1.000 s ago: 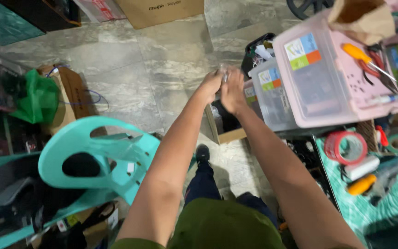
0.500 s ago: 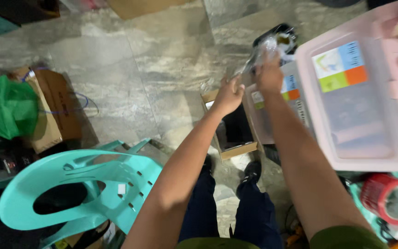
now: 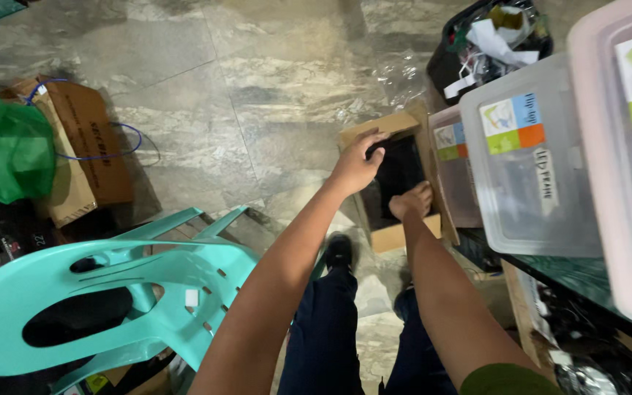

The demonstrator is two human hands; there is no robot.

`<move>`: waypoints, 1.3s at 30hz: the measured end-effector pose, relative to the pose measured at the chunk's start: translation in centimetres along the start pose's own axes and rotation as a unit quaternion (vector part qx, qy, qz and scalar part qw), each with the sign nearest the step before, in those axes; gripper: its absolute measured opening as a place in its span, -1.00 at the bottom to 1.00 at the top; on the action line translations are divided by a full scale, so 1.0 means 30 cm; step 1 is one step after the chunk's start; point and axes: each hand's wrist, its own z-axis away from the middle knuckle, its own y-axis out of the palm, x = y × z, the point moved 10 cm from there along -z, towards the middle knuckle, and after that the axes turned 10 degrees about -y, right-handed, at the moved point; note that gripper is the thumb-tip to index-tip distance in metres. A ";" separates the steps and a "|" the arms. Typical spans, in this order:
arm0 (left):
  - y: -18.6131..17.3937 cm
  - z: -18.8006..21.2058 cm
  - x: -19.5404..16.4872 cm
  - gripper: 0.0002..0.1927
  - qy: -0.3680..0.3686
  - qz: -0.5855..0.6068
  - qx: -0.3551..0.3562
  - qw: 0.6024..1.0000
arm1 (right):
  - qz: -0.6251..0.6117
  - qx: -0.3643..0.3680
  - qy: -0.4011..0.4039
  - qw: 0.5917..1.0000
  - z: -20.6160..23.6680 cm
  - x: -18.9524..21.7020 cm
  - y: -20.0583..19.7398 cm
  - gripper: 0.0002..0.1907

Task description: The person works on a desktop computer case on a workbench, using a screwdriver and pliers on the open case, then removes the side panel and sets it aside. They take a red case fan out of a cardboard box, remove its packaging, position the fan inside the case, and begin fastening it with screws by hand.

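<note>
Viewpoint: head camera looking straight down past two bare forearms to a marbled stone floor [image 3: 206, 95].
Box: open cardboard box [image 3: 396, 238] standing on the floor between the person's feet and a stack of plastic bins, flaps up, with a dark flat thing [image 3: 401, 175] inside; what that thing is cannot be told.
Left hand: left hand [image 3: 356, 164] curled over the box's far left rim, fingers hooked on the edge near the dark contents, partly closed in a light grasp.
Right hand: right hand [image 3: 412, 201] lower down inside the box, fingers bent and pointing in; whether it grips anything cannot be told.
Handling, as a judgement: the cardboard looks thin and light, stiff along its folds but soft at the flaps, so flaps would bend or tear if pulled. Safer hold seems to be both side walls low down, or underneath. The dark contents look smooth, possibly slippery.
Count, boxes: one open box at the hands; one more brown carton [image 3: 85, 157] at left, beside a green bag [image 3: 9, 150].
Count, bins: three translucent plastic bins [image 3: 528, 190] at right.
Count, chairs: one teal plastic chair [image 3: 111, 292], near the left arm.
Count, waste: one black bin [image 3: 451, 62] full of scraps, top right.
Count, shoes: one black shoe [image 3: 339, 251] visible below the box.
</note>
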 end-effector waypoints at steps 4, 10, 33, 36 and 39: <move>0.015 0.002 0.054 -0.59 0.008 -0.026 0.016 1.000 | -0.056 0.007 0.101 0.993 -0.045 -0.127 0.079 0.10; 0.096 0.014 0.207 -0.56 0.006 -0.148 0.073 0.986 | -0.068 -0.063 0.112 0.989 -0.082 -0.146 0.120 -0.13; 0.506 0.291 0.615 -0.63 0.006 -0.478 0.247 0.843 | 0.183 0.112 -0.190 0.958 -0.330 0.248 0.025 -0.56; 0.411 0.289 0.521 -0.39 -0.011 -0.348 0.121 0.930 | 0.116 0.090 -0.169 0.975 -0.217 0.188 0.006 -0.60; 0.362 0.343 0.523 -0.06 -0.151 -0.261 0.172 0.938 | 0.125 0.096 -0.167 0.973 -0.089 0.164 -0.024 -0.66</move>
